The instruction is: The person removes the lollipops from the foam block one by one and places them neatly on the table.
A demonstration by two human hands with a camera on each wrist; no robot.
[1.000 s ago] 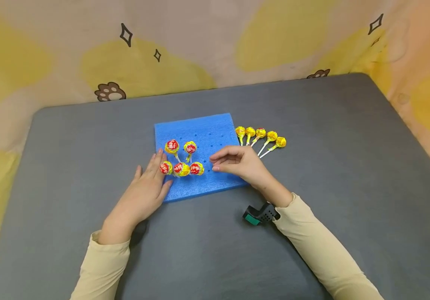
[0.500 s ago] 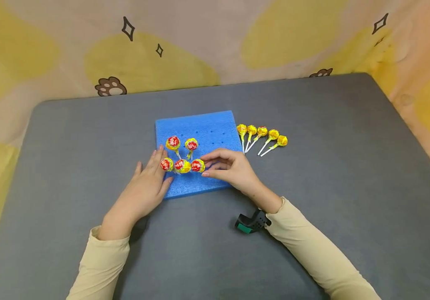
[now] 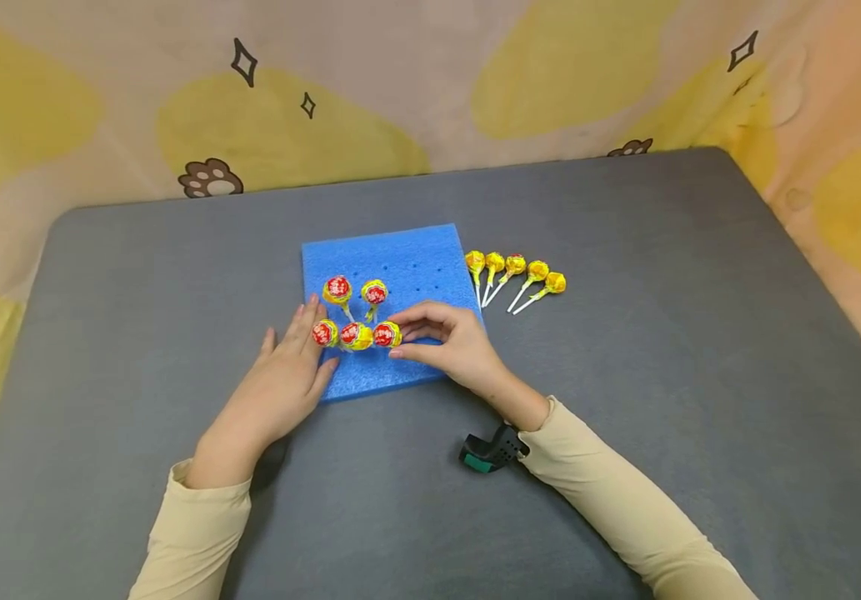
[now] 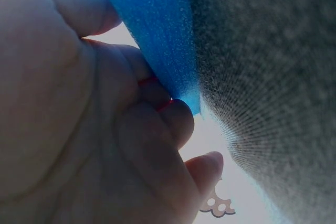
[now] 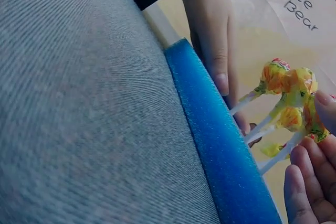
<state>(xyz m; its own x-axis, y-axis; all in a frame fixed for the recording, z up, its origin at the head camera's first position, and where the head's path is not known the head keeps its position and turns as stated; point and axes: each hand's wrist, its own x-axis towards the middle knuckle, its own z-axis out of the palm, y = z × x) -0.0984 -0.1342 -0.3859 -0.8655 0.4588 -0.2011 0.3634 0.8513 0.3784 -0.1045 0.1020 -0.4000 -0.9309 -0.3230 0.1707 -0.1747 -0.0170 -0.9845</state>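
Note:
A blue foam block (image 3: 400, 246) lies on the table, with small holes in its top. Several lollipops in yellow and red wrappers stand in its left part, their sticks in the foam. My right hand (image 3: 463, 350) holds the head of the rightmost front-row lollipop (image 3: 387, 334) between thumb and fingertips. In the right wrist view this lollipop (image 5: 315, 121) shows between the thumb and fingers, its stick going down to the foam. My left hand (image 3: 268, 396) rests along the block's left edge with fingers extended; in the left wrist view its fingers lie against the foam side (image 4: 163, 35).
Loose lollipops (image 3: 538, 272) lie fanned out on the grey table (image 3: 625, 350), just right of the block. A patterned cloth (image 3: 445, 92) hangs behind the table. A black device (image 3: 492, 450) sits at my right wrist.
My right hand has moved left over the foam, to the rightmost front-row lollipop, and its fingertips are now around the head. My left hand has stayed on the block's left edge.

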